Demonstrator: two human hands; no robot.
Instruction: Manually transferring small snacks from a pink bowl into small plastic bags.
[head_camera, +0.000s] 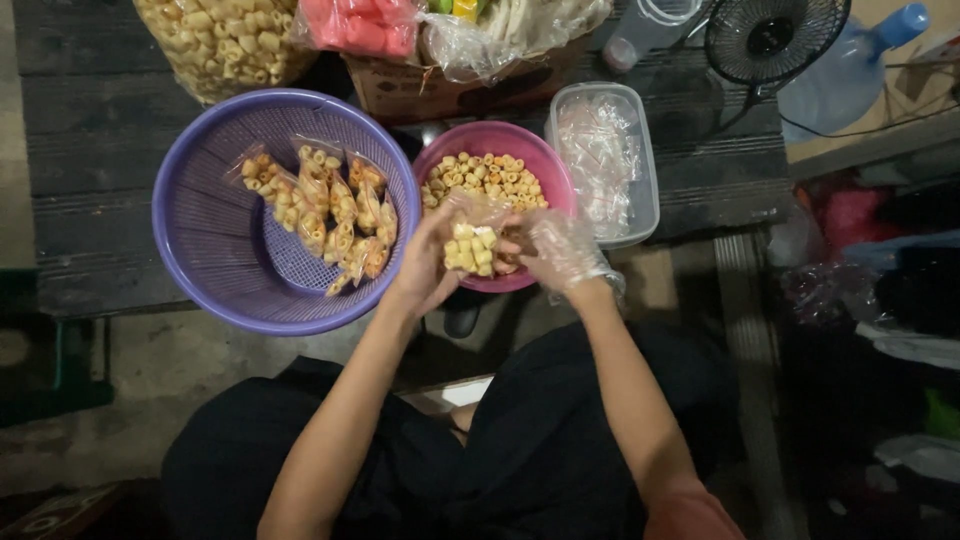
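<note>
Two hands | left hand, right hand | snack bag between

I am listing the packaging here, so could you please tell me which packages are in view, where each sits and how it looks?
Small bag: clear, part-filled with yellow snacks, held by left hand and gloved right hand.
Filled bags: clear, piled in purple basket.
Big bag: clear, top left, full of snacks.
Pink packets: top centre.
Box: brown cardboard, beneath them.
Tub: clear, rectangular, holding empty bags.

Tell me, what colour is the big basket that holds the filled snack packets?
Purple, or lilac: the basket is perforated plastic, seen best in the head view.
</note>
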